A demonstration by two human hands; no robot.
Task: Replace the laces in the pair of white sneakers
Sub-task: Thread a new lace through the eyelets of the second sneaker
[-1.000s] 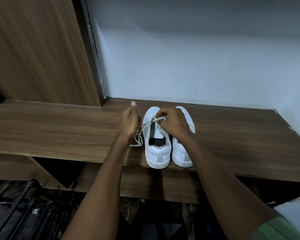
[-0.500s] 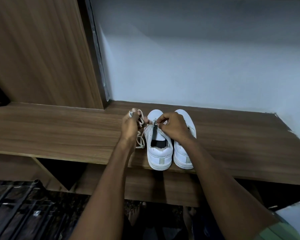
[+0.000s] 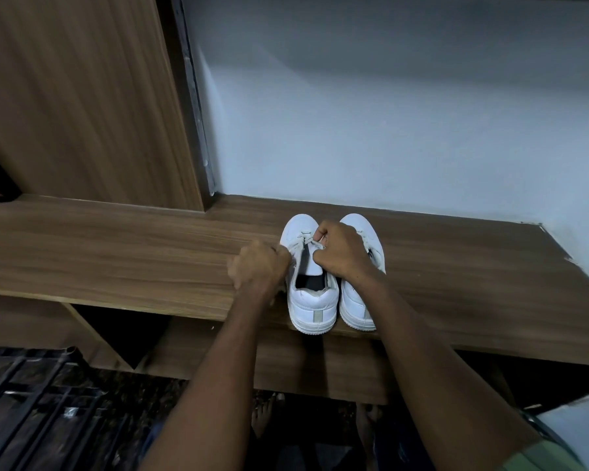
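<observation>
White sneakers sit side by side near the front edge of the wooden bench [image 3: 116, 253], heels toward the person, toes toward the pale wall [image 3: 388, 130]. Left sneaker [image 3: 312, 300] is the one being worked; right sneaker [image 3: 357, 307] is touching it and partly covered by the right forearm.

Lace [image 3: 305, 240]: only a short pale stretch shows across the top of the left sneaker's tongue area, w/ the lower eyelets looking bare and the tongue exposed. Looks like unlacing, prob. most of the way down this shoe, though the eyelet rows are too small to count.

Right hand [image 3: 340, 253] sits over the lacing zone, thumb and forefinger pinching the lace near the top eyelets. Left hand [image 3: 259, 266] is curled into a fist against the shoe's outer side; cannot tell for sure what it holds, but the lace seems to run into it.

Change vs. half a sec ago: left hand was higher w/ loose lace loops dangling visibly below it; now it has dropped to bench level beside the shoe and the loops are hidden behind the fist. Right hand has barely moved. Reads as slack being gathered, so another crossing is prob. freed.

Beyond: wood panel [image 3: 82, 96] rises at left; dark grille [image 3: 31, 402] lies on the floor below.
</observation>
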